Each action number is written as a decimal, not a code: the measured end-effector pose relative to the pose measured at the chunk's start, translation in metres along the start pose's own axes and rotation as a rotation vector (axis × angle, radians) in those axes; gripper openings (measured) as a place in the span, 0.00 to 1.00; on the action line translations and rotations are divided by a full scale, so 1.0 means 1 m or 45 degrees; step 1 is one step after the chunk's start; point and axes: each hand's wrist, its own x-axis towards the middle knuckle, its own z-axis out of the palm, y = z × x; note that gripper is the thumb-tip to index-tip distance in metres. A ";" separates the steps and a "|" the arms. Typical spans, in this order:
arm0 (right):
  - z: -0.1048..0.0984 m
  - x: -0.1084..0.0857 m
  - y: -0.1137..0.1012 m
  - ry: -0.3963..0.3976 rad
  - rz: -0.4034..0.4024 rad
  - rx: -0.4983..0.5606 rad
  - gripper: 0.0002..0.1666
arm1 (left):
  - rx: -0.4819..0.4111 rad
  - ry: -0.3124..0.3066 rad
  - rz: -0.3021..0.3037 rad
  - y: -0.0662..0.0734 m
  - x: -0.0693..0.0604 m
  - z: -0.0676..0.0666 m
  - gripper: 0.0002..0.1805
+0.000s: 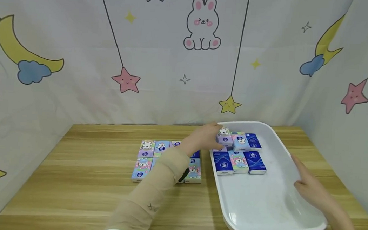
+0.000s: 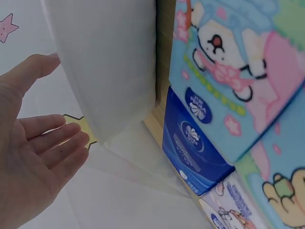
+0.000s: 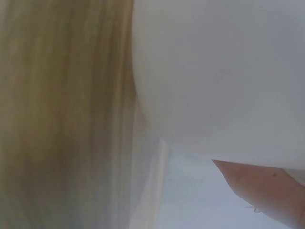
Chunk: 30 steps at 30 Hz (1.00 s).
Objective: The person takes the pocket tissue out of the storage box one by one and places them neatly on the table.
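My left hand [image 1: 203, 137] is at the far left corner of the white tray [image 1: 268, 201], thumb and fingers spread around a purple tissue packet [image 1: 225, 140]. In the left wrist view, the same hand [image 2: 40, 143] has loosely bent fingers and nothing visible between them. Other packets in the tray include a dark blue one [image 1: 255, 162] and a pink-and-green one [image 1: 238, 161]. Along the tray's right rim lies my right hand [image 1: 318, 197], index finger straight, thumb at the inner side. Only part of a finger [image 3: 267, 191] shows in the right wrist view.
Left of the tray, a block of several tissue packets [image 1: 142, 166] lies on the wooden table [image 1: 82, 179], partly hidden by my left forearm. A printed cloth [image 1: 162, 50] hangs behind the table and along its sides.
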 end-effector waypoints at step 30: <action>0.000 0.002 -0.002 -0.008 0.023 0.009 0.49 | 0.092 0.064 -0.093 0.008 0.036 0.030 0.34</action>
